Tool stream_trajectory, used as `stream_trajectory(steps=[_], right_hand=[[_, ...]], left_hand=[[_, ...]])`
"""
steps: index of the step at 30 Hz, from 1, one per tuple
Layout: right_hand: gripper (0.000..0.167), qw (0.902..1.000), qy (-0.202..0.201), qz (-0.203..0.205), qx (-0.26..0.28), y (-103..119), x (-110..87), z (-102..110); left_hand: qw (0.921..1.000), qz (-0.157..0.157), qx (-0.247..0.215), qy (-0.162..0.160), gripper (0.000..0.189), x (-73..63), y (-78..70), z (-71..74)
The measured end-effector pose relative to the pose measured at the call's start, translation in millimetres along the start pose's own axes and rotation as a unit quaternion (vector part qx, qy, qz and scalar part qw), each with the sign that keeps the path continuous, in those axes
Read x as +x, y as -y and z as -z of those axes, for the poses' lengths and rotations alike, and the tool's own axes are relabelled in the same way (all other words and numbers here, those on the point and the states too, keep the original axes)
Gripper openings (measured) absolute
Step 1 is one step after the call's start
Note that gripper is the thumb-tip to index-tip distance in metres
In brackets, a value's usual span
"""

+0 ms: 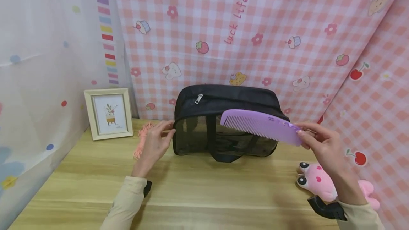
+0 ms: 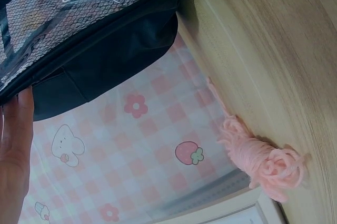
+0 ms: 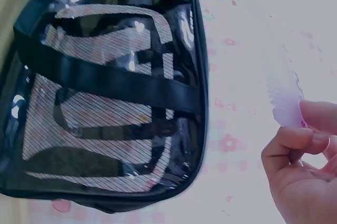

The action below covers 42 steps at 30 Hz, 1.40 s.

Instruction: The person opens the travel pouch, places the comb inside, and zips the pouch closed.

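Observation:
A black bag (image 1: 193, 134) with see-through panels, a zipper and a dark strap handle stands upright on the table. At its left top corner my left hand (image 1: 156, 141) pinches the edge between thumb and fingers; the left wrist view shows those fingers (image 2: 20, 116) at the dark rim. My right hand (image 1: 322, 144) holds a purple comb (image 1: 255, 121) by its right end, teeth facing down. In the head view the comb overlaps the bag's front right part. The right wrist view shows the comb (image 3: 287, 103) washed out by glare, pinched by thumb and fingers.
A pink plush toy (image 1: 319, 184) lies at the right beneath my right forearm. To the left are a bundle of pink cord (image 1: 140, 143) and a framed picture (image 1: 129, 116). A pink checked cloth (image 1: 223, 38) hangs behind the wooden table (image 1: 191, 191).

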State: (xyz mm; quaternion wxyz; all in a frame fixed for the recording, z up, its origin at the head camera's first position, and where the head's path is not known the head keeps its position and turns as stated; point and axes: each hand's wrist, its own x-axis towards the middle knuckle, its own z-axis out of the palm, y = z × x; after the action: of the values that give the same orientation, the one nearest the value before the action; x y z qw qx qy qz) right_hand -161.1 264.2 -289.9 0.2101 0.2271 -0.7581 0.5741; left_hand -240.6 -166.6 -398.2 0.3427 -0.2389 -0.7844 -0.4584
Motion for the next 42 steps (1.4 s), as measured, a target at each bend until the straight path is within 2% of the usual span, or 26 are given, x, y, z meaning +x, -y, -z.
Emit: stream_trajectory(steps=[4, 6, 12, 18, 22, 27, 38, 42], right_hand=[[0.018, 0.9995, -0.023, -0.003, -0.023, 6, 12.7, 7], [0.017, 0.9983, -0.035, -0.014, -0.045, 7, 17.8, 9], [0.019, 0.9955, -0.054, -0.046, -0.063, 8, 27.7, 14], [0.024, 0.9853, -0.067, -0.066, -0.142, 5, 35.1, 14], [0.026, 0.9815, -0.066, -0.072, -0.165, 7, 41.6, 12], [0.025, 0.9804, -0.069, -0.061, -0.174, 8, 39.8, 16], [0.024, 0.9726, -0.060, -0.041, -0.221, 10, 50.5, 16], [0.020, 0.9727, -0.051, -0.013, -0.226, 11, 57.1, 16]], left_hand=[[1.0000, 0.000, 0.006, 0.004, 0.024, 2.0, -0.1, 1.1], [1.0000, 0.001, 0.005, 0.006, 0.024, 2.4, -0.3, 1.5], [1.0000, 0.006, 0.005, 0.006, 0.024, 1.1, -0.2, 1.7], [0.9998, 0.017, 0.006, 0.004, 0.025, 1.6, -0.3, 3.7], [0.9998, 0.018, 0.002, 0.001, 0.025, 0.8, 0.3, 5.5], [0.9999, 0.009, -0.001, 0.009, 0.024, 0.8, -1.3, 2.2], [0.9997, 0.019, 0.008, 0.010, 0.024, 0.6, -2.0, 3.1], [0.9998, 0.016, 0.008, 0.011, 0.024, 0.2, -0.8, 2.2]])
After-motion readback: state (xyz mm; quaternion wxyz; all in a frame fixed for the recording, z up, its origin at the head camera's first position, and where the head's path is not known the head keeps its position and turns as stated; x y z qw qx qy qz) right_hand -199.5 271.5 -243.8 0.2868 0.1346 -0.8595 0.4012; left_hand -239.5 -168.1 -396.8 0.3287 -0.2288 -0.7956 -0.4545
